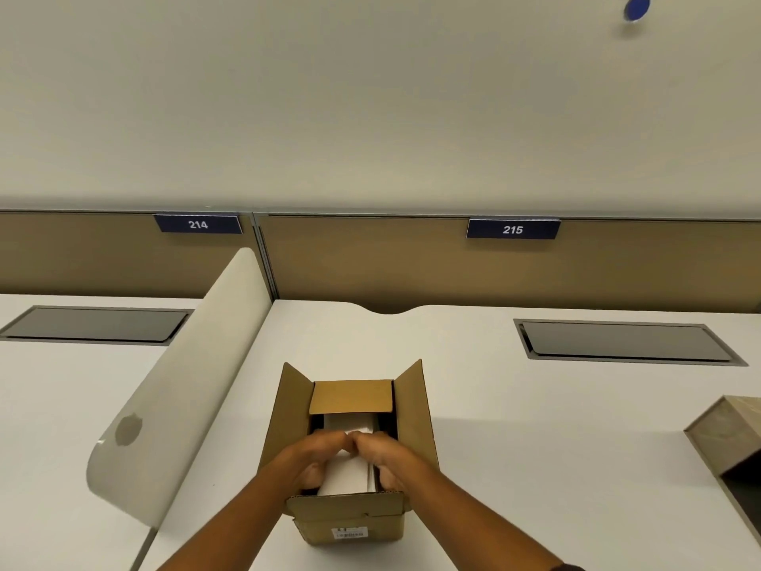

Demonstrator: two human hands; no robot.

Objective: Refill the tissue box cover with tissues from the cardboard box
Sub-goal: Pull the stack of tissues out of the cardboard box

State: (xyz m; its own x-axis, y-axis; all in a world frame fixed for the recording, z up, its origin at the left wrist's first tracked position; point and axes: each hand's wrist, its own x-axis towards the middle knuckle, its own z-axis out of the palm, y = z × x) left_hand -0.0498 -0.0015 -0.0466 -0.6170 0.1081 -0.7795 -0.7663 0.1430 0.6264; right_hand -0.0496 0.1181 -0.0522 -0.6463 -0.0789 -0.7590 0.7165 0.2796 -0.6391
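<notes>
Both hands, left hand (319, 457) and right hand (385, 457), clasped around tissues (348, 473) inside cardboard box (350, 517); extraction step. Next probably: straight lift, carry toward tissue box cover (729, 434).

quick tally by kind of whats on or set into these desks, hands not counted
cardboard box: 1
tissue stack inside it, gripped by left hand and right hand: 1
tissue box cover, at the right edge: 1
grey desk hatches: 2
desk divider: 1
number signs, 214 and 215: 2
total: 8
</notes>
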